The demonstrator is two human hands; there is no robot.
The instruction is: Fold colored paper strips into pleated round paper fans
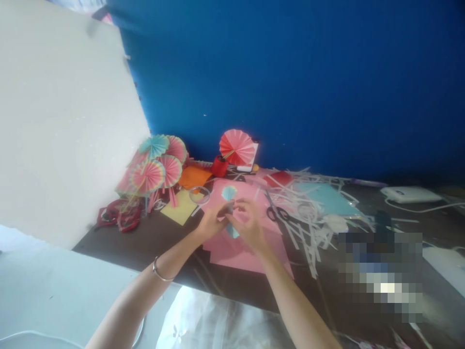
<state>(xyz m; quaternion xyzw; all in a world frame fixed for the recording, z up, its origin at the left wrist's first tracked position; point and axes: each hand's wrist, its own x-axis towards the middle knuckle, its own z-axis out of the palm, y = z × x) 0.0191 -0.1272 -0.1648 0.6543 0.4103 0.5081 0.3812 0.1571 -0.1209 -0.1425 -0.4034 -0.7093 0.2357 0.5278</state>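
A small light blue pleated paper fan (228, 193) with a pale yellowish rim is held upright between my two hands, over the pink paper. My left hand (213, 220) pinches it from the left. From the right, my right hand (250, 224) has its fingertips closed on the same piece, close to my left fingertips. Below the fingers a light blue folded end (232, 231) shows. The exact grip point is blurred and partly covered by the fingers. Pink paper sheets (236, 259) lie stacked under both hands.
Finished paper fans (147, 175) stand at the left beside red-framed glasses (119, 214). A tape ring (199, 195) rests near yellow paper (183, 207). Behind is a pink fan (237, 147) by a red holder (219, 166). Scissors (278, 214) and white paper strips (312, 242) lie right.
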